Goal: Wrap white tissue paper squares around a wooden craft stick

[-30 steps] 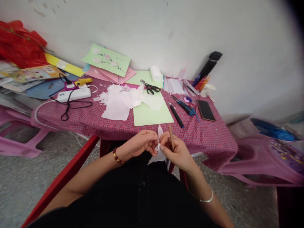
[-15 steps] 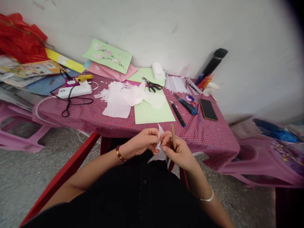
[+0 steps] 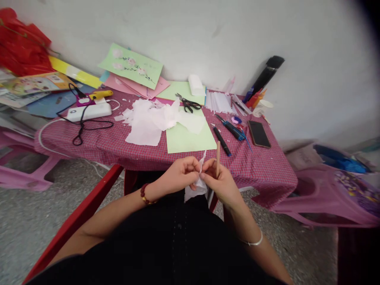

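Observation:
Between my two hands, just in front of the table edge, is a thin white piece of tissue paper (image 3: pixel 196 191), its upper end narrow and twisted. My left hand (image 3: pixel 184 174) pinches it from one side with thumb and fingers. My right hand (image 3: pixel 221 183) pinches it from the other side, fingertips almost meeting the left ones. A slim brown stick (image 3: pixel 218 156) stands up out of my right hand, tucked between the fingers. Beyond my hands, a light green sheet (image 3: pixel 190 138) lies on the table, with torn tissue paper (image 3: pixel 145 128) overlapping its left part.
On the checked tablecloth (image 3: pixel 273 168) lie scissors (image 3: pixel 188 103), a black marker (image 3: pixel 222 141), a blue craft knife (image 3: pixel 233 128) and a phone (image 3: pixel 259 133). At left are a white power strip (image 3: pixel 89 112) and a yellow glue gun (image 3: pixel 101 94). A green card with flowers (image 3: pixel 132 65) leans at the back.
The tissue's upper end has become narrower and more twisted. My fingertips have come closer together around it, and the brown stick stands more upright. The view has shifted slightly.

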Tool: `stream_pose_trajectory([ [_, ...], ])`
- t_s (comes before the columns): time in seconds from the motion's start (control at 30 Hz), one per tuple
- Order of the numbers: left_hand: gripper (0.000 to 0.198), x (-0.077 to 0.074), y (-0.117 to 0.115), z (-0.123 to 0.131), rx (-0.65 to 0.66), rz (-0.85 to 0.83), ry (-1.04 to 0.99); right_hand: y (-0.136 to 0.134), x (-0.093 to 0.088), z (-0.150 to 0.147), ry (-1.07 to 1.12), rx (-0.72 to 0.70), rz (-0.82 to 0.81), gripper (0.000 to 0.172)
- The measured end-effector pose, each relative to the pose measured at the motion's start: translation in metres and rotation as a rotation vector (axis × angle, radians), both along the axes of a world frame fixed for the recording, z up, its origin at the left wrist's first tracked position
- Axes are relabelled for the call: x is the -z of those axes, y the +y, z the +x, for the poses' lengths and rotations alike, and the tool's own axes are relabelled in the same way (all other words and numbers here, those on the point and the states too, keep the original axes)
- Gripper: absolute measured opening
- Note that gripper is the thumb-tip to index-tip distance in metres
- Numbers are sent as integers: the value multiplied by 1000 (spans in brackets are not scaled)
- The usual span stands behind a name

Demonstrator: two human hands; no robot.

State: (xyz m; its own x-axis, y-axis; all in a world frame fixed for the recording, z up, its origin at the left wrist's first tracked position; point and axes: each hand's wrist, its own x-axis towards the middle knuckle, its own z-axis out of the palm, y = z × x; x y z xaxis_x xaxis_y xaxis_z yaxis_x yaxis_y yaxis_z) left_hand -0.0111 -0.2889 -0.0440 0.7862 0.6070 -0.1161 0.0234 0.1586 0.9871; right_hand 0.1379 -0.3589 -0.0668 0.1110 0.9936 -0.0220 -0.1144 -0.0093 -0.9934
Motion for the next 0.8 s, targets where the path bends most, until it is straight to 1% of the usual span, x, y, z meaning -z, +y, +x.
stream_pose_trajectory([
  [0.13,3,4,1,2,11,-43,-1,1,4,1,44,-17,-15,15],
  [0.27,4,9,2,5,6,-117,10,1,7,1,68,-18,-27,12],
  [0.43,8,12,4,5,-1,-296,-47,0,5,2,173,-21,-37,10],
  [0.53,10,15,7,2,38,-416,-119,0,2,4,247,5,-6,6],
  [0.57,10,16,9,1,58,-445,-141,0,1,5,226,1,9,7],
  [0.6,11,17,11,0,80,-463,-156,-1,-1,7,172,-19,20,12],
  [0.7,13,14,15,-1,155,-468,-154,0,-8,9,-66,-150,23,41],
  [0.73,14,12,16,-1,175,-457,-143,1,-11,9,-126,-192,17,46],
  [0.77,14,10,16,-1,186,-445,-132,2,-13,9,-168,-216,11,46],
  [0.8,14,8,17,0,183,-432,-122,3,-15,9,-195,-212,7,44],
])
